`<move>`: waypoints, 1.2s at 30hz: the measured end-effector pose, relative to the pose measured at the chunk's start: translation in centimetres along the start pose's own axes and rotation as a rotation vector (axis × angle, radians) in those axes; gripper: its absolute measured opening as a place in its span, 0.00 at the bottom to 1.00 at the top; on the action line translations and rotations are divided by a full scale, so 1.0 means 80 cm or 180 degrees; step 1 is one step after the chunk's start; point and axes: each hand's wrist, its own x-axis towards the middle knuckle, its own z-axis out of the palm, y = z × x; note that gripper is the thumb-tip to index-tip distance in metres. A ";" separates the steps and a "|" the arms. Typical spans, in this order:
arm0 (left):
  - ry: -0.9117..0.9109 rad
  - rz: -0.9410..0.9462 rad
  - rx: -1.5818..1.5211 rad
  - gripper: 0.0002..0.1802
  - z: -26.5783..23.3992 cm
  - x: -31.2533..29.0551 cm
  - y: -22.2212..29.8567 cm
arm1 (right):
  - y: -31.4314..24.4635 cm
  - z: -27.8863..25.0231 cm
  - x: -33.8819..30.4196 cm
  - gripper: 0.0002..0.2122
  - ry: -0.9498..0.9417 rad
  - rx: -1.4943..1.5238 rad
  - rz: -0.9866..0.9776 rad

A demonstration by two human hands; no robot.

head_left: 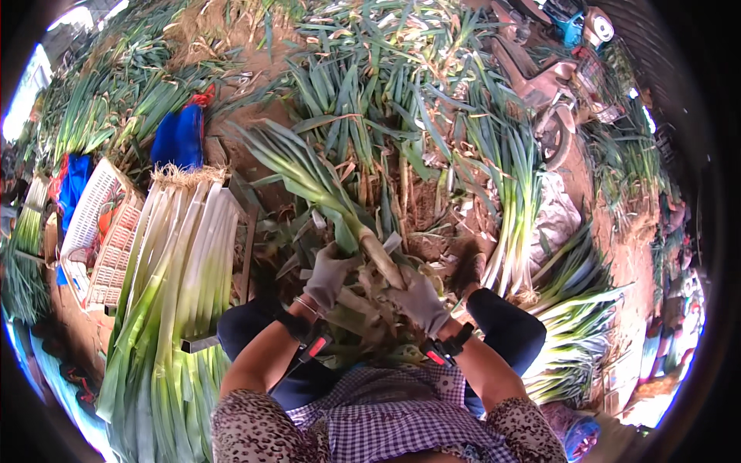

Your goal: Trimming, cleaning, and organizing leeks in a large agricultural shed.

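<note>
A leek (375,253) slants across the space in front of me, its green leaves pointing up and left and its pale root end toward me. My right hand (419,298), in a light grey glove, is closed around that pale end. Just below the stalk, my left hand (330,278), gloved too, is closed by a broad green outer leaf (345,234) that bends down from the leek and seems to be in its fingers. The exact grip of the left fingertips is partly hidden. Peeled leaf scraps (369,309) lie beneath both hands.
Cleaned leeks (181,262) are stacked on a metal rack at my left, beside a white plastic basket (96,224). Untrimmed leeks (355,100) cover the ground ahead. More leeks (571,324) and a pale sack (554,212) lie right; a parked two-wheeler (540,85) stands beyond.
</note>
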 end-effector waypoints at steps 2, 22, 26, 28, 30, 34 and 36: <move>-0.0047 -0.0200 0.0131 0.15 -0.008 -0.016 -0.011 | -0.031 0.002 -0.001 0.18 -0.0004 -0.0433 -0.0135; 0.0933 0.0435 -0.1868 0.16 -0.084 0.058 0.015 | -0.018 -0.018 -0.020 0.25 -0.0392 -0.1439 -0.0852; 0.1039 0.0756 -0.1734 0.14 -0.047 0.030 0.052 | -0.109 0.027 0.048 0.22 0.0772 -0.1355 -0.1663; 0.1169 0.0818 -0.1829 0.14 -0.040 0.026 0.056 | -0.148 0.072 0.094 0.19 0.1055 -0.1515 -0.2018; 0.1103 0.0819 -0.1912 0.14 -0.031 0.017 0.076 | -0.161 0.072 0.123 0.15 0.1144 -0.1740 -0.1856; 0.1251 0.0849 -0.1778 0.16 -0.052 0.004 0.083 | -0.153 0.059 0.144 0.12 0.0615 -0.1015 -0.1086; 0.1314 0.0995 -0.1686 0.16 -0.056 -0.001 0.088 | -0.135 0.025 0.143 0.16 -0.0034 -0.0713 -0.0596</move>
